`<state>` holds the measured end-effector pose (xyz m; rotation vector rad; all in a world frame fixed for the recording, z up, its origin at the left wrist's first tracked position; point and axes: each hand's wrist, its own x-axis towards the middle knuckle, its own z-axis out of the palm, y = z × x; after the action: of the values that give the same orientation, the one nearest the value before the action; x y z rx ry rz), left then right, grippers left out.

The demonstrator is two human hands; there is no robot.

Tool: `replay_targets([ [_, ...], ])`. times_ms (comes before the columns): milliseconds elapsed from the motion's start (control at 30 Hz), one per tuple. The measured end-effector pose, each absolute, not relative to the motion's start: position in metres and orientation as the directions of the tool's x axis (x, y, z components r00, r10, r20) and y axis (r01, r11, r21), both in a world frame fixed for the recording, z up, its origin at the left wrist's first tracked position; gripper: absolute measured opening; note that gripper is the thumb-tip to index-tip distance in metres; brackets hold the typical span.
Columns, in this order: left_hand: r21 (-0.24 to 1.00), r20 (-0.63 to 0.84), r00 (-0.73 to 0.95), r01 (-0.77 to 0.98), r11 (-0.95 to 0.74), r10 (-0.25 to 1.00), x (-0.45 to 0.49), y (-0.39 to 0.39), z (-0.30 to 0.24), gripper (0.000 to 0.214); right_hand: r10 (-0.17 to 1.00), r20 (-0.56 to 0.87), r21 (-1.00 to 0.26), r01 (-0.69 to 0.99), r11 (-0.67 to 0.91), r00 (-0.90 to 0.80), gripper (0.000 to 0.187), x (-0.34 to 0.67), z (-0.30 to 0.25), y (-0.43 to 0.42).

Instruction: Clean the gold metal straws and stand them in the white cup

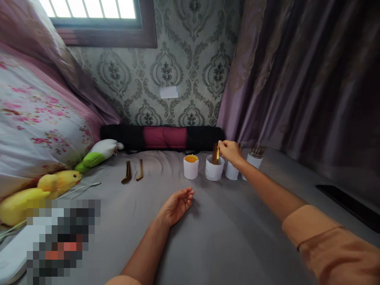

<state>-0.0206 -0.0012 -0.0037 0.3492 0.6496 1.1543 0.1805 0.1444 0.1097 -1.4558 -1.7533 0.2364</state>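
My right hand reaches over a row of white cups, finger and thumb closed on a thin shiny gold stick. The stick stands upright, its lower end at a white cup that holds more brownish-gold sticks. To the left is a white cup with something orange-yellow in it. Partly behind my right hand and forearm are a third cup and a jar full of thin sticks. My left hand rests on the grey sheet, palm inward, fingers loosely curled and apart, holding nothing.
Bent gold sticks lie in a bundle and singly at left on the sheet. Behind stands a black and maroon roll against the wall. Plush toys and a white cable are left; a dark flat object lies right.
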Motion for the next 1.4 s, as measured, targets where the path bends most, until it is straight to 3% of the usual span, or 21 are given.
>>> replay_targets([
  [133,0.557,-0.288,0.262,-0.736,0.384,0.921,-0.021,-0.001,-0.004,0.012,0.888,0.456,-0.646,0.663,0.378,-0.061,0.042,0.169,0.095,0.122],
  [733,0.493,-0.292,0.157,-0.821,0.289,0.944,-0.024,0.000,-0.001,0.009,0.949,0.283,-0.760,0.572,0.308,-0.136,0.037,0.113,0.017,0.073],
  [1400,0.566,-0.268,-0.096,-0.821,0.076,0.959,-0.050,0.008,-0.002,0.011,0.910,0.391,-0.640,0.670,0.377,-0.138,0.032,0.106,-0.018,0.061],
])
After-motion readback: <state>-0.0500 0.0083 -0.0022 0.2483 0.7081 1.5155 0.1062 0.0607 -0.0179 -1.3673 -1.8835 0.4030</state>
